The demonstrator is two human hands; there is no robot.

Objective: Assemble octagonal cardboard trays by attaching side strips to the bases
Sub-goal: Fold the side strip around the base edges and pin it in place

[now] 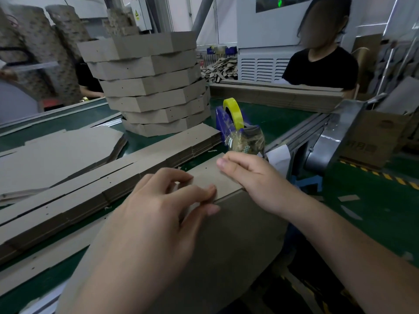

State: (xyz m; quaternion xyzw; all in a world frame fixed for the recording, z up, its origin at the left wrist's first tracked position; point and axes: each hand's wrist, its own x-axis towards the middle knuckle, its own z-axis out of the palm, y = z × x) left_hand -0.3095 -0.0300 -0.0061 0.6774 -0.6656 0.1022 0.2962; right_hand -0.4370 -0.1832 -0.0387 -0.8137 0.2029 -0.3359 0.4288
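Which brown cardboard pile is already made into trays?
The tall stack of brown octagonal cardboard trays at the back: it has raised walls, while the long brown cardboard strips lie flat.

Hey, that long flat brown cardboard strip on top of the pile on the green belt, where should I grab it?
Probably pinch the long flat brown cardboard strip at its near long edge, coming in low from your side over the green belt. It lies flat and thin, so only an exposed edge offers a hold.
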